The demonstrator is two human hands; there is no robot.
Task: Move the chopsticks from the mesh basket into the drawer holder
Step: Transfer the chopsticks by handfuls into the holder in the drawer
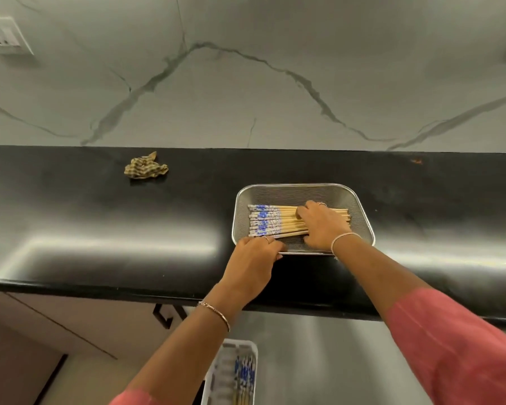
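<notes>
A rectangular metal mesh basket (301, 190) stands on the black counter. Inside lie several wooden chopsticks (278, 220) with blue-and-white patterned ends pointing left. My right hand (323, 225) lies over the plain ends of the chopsticks, fingers curled around them. My left hand (253, 258) grips the basket's near left rim. Below the counter, a white holder (247, 346) in the open drawer holds a few blue-patterned chopsticks (246, 375).
A crumpled striped cloth (145, 170) lies on the counter (100, 229) to the left. A marble backsplash with a wall socket (6, 36) rises behind. A cabinet handle (165, 315) sits under the counter edge.
</notes>
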